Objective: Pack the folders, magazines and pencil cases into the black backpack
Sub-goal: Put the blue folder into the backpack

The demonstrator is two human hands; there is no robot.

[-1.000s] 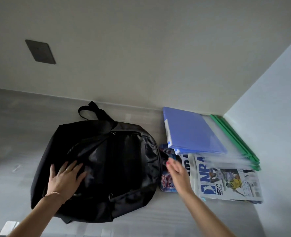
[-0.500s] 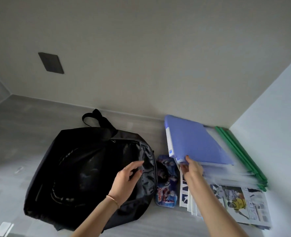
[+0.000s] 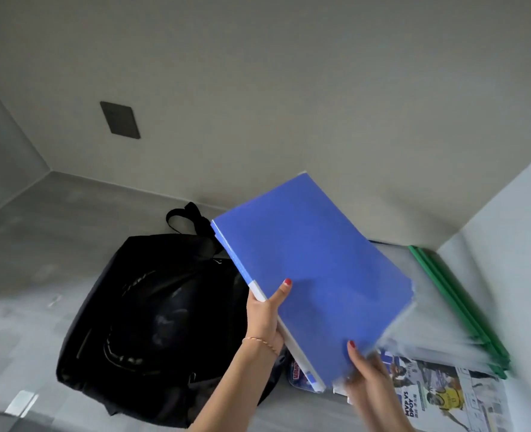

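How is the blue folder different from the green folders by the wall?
The blue folder is lifted and tilted, gripped by the left hand and the right hand; the green folders lie flat on the surface, untouched. The blue folder has a solid blue cover; the green folders show green only along their edge strips, with pale, see-through sheets. The blue folder is single; the green ones are stacked. None is in the black backpack yet.

Grey floor (image 3: 39, 244) w/ black backpack (image 3: 164, 322), magazines (image 3: 444, 397), green folders (image 3: 454, 304).
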